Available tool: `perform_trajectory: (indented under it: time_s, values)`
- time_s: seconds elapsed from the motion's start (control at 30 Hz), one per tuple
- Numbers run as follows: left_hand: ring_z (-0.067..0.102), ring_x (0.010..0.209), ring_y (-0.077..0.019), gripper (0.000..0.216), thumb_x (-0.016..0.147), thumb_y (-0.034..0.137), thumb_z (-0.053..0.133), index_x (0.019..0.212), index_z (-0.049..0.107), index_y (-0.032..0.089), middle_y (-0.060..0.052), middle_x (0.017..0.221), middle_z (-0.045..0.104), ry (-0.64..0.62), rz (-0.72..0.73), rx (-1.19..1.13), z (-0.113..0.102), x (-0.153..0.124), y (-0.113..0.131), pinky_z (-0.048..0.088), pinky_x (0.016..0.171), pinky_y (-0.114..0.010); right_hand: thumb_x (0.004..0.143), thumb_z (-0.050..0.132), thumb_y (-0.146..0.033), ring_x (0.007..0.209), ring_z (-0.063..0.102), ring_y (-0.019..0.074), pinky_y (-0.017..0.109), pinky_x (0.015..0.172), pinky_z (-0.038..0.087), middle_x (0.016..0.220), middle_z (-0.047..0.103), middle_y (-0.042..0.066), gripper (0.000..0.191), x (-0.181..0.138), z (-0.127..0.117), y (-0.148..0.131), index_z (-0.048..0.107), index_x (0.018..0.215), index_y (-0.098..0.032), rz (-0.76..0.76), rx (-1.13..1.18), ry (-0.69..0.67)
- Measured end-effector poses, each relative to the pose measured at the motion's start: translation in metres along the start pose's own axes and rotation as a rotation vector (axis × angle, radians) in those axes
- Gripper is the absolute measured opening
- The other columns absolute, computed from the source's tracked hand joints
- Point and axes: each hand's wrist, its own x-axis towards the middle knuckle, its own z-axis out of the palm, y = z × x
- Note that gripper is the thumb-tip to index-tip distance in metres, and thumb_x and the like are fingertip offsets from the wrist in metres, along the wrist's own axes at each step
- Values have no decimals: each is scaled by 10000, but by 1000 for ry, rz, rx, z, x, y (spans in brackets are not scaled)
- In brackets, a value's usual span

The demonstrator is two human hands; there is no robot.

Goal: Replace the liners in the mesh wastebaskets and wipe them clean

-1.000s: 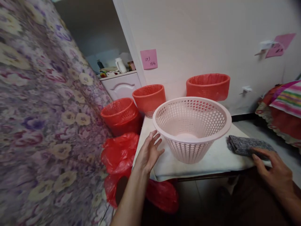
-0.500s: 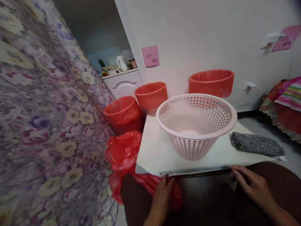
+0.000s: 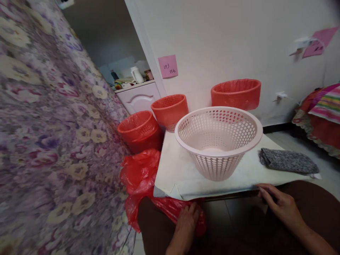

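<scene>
Surface: white cloth on top, pale pink basket standing upright around the middle, folded grey cloth lying by the right edge!
Room: red baskets past the far edge and left, red plastic heaped off the left edge, flowered curtain beyond.
Left hand: below the front edge, over the red plastic, fingers bent; grip, can't tell.
Right hand: at the front edge, fingers loosely curled, thumb near forefinger; hold, can't tell.

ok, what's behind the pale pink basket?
A red basket, showing above the pale pink basket and through its holes, with wall beyond. The red one's base is covered.
</scene>
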Motion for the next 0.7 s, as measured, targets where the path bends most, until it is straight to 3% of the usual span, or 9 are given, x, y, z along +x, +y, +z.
perform_trajectory:
  time_s: [0.17, 0.3, 0.37, 0.53, 0.7]
  values:
    - [541, 1219, -317, 608, 799, 84, 464, 1391, 518, 209, -142, 1522, 433, -20, -32, -21, 6, 3, -1, 383, 1080, -474, 911, 551, -398, 595, 681, 142, 227, 621, 557, 706, 706, -39, 231, -1, 0, -1, 680, 1041, -257, 30, -1, 5]
    - [591, 1138, -323, 664, 730, 38, 464, 1384, 524, 136, -202, 1327, 581, 32, -49, -122, 4, -3, -2, 432, 1020, -472, 894, 559, -425, 589, 686, 151, 234, 606, 563, 698, 714, -30, 261, -2, 0, 2, 687, 1028, -242, 17, -3, 31]
    - [613, 1070, -300, 567, 745, 49, 453, 1283, 609, 135, -191, 1209, 628, 108, -27, -214, -4, -12, 0, 463, 971, -436, 893, 559, -436, 589, 690, 157, 242, 609, 566, 698, 717, -24, 273, -3, 1, 5, 688, 1028, -237, 24, -6, 25]
    - [623, 936, -251, 202, 841, 249, 519, 861, 717, 212, -97, 953, 671, 417, 50, -564, -44, -47, -12, 494, 882, -351, 894, 565, -398, 625, 713, 155, 231, 602, 565, 709, 730, -31, 249, -3, 3, 8, 690, 1044, -243, 11, 3, 13]
    - [670, 923, -268, 302, 768, 543, 608, 936, 640, 293, -15, 980, 723, 949, -161, -996, -84, -84, -68, 536, 853, -392, 893, 575, -386, 603, 699, 148, 235, 581, 553, 703, 730, -30, 230, -1, 4, 5, 693, 1030, -243, 12, 27, 42]
